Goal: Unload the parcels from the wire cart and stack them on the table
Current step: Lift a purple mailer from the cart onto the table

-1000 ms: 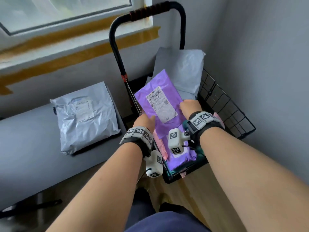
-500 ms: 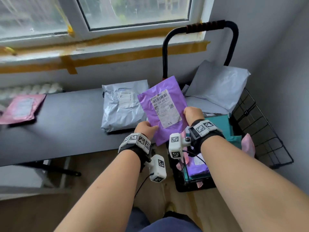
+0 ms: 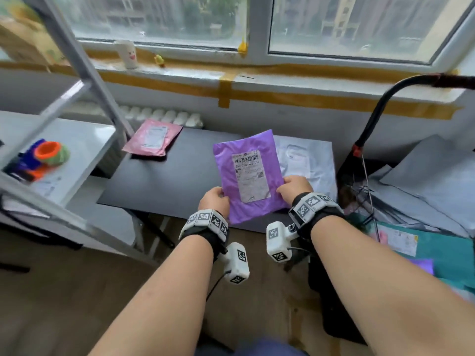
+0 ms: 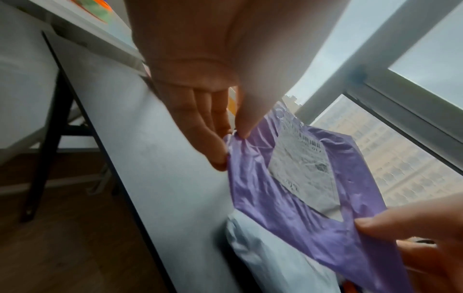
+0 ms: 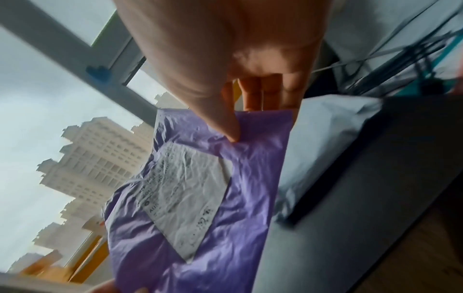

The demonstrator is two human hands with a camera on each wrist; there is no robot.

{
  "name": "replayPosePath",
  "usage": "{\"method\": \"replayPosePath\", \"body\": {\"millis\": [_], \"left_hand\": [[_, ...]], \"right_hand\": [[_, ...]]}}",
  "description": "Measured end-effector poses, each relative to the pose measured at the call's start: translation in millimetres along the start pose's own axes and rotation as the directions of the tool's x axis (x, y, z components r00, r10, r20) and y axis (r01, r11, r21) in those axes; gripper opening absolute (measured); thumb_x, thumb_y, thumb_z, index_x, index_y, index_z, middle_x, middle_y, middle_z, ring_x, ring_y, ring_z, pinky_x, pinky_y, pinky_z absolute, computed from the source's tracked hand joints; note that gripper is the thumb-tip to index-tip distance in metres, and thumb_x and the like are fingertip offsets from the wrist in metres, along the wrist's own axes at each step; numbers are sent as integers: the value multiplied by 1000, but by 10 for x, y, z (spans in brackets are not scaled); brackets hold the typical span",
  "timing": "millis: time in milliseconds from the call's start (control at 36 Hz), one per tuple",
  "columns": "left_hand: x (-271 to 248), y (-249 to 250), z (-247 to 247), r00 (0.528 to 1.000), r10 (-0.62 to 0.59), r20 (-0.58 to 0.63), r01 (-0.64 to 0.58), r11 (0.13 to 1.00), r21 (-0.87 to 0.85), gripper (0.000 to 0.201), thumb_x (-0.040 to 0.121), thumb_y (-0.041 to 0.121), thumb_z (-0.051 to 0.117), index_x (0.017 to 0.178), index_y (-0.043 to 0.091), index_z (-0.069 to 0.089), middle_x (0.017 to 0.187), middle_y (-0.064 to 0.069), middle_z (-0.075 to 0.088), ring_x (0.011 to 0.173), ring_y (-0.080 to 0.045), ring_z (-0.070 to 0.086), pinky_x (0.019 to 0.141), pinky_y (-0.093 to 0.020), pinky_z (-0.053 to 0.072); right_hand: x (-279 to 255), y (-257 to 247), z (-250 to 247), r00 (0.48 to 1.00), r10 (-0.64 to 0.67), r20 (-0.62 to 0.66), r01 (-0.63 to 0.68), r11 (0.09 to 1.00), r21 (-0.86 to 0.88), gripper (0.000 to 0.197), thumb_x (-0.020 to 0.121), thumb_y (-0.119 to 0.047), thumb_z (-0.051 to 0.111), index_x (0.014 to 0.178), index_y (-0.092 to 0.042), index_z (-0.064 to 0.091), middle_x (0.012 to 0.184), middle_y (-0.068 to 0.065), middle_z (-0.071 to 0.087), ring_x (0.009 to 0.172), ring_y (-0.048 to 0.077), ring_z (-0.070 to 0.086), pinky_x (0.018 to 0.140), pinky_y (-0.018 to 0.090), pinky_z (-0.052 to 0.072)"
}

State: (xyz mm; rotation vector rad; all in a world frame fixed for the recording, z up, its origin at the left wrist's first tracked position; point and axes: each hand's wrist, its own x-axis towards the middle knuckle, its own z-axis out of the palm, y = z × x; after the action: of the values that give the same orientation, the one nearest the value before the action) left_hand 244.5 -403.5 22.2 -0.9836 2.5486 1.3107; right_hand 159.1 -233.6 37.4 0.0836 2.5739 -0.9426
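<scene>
A purple parcel (image 3: 248,173) with a white shipping label hangs above the dark table (image 3: 174,176), held by both hands. My left hand (image 3: 214,200) pinches its lower left edge, thumb on top (image 4: 240,130). My right hand (image 3: 295,187) pinches its lower right edge (image 5: 233,134). The same purple parcel (image 4: 300,198) (image 5: 200,198) fills both wrist views. A grey-white parcel (image 3: 308,163) lies on the table just behind and right of it. A pink parcel (image 3: 153,137) lies at the table's far left. The wire cart (image 3: 370,191) stands at the right with grey and teal parcels (image 3: 437,250) inside.
A white shelf unit (image 3: 66,140) with a metal frame stands at the left, holding colourful toys (image 3: 43,158). The window sill (image 3: 205,70) carries a small cup and a yellow figure. The cart's black handle (image 3: 401,88) arches at the right. Wooden floor lies below.
Both hands lifted the purple parcel out of the cart and carried it left over the table, in front of the grey-white parcel. The view swung left, revealing the shelf unit.
</scene>
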Motion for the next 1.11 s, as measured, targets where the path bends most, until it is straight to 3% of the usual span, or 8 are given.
{"method": "replayPosePath", "body": {"millis": [83,167,250,333,472,667,833,1111], "left_hand": [[180,-269,-474,997,-46,55,51,995,-84,25,89,14,58,114,13,59,108,-7,64,90,-33,66,77,-43,57],[339,-542,-884,977,-120,174,155,966,-205,43,85,-4,61,122,14,50,98,-5,55,77,-33,63,62,-47,58],[519,-812,-1262,979,-166,121,187,964,-191,54,81,-16,52,125,16,50,94,-8,57,72,-32,64,66,-48,59],[747,-1063,-1580,986,-167,-5,164,975,-149,49,80,-8,50,120,19,55,96,-7,64,67,-33,68,59,-40,60],[1093,-1374,-1987,977,-167,-134,176,982,64,33,87,12,55,120,17,53,113,-12,64,103,-32,63,89,-34,50],[1553,-1590,-2238,964,-174,-199,199,973,113,19,88,5,51,106,10,53,108,-14,63,100,-32,59,84,-34,46],[2035,-1441,-2409,964,-56,-261,98,984,150,24,84,0,46,98,13,61,105,-8,64,96,-29,58,79,-29,44],[3143,-1014,-2445,979,8,-204,38,975,221,42,88,4,45,127,12,59,133,-9,53,122,-27,51,102,-31,37]], "right_hand": [[33,-498,411,999,-22,30,21,999,36,15,82,-5,60,86,-11,72,86,12,68,87,31,66,73,34,53],[96,-935,805,998,-51,30,49,997,56,18,81,-5,63,95,-9,74,86,8,69,88,30,67,76,35,54],[128,-1304,1173,998,-49,44,46,997,57,24,82,-9,63,101,-16,75,91,5,70,90,26,66,79,29,51],[156,-1585,1512,996,-51,67,48,998,48,21,83,-9,62,98,-15,75,97,8,72,93,29,67,78,28,50],[196,-1928,1977,988,-41,148,42,999,-3,18,79,-5,61,92,-7,73,90,10,72,83,28,67,68,26,49],[508,-2293,2381,969,-46,243,71,993,-97,13,79,-4,65,89,-11,68,83,4,64,78,21,59,67,24,43],[978,-2571,2542,971,-59,233,88,990,-114,10,83,-6,62,92,-8,66,88,6,64,82,23,59,69,25,43],[1960,-2977,2524,971,-66,228,88,992,-86,12,85,-3,53,93,-8,61,88,5,60,83,25,56,72,27,42]]}}
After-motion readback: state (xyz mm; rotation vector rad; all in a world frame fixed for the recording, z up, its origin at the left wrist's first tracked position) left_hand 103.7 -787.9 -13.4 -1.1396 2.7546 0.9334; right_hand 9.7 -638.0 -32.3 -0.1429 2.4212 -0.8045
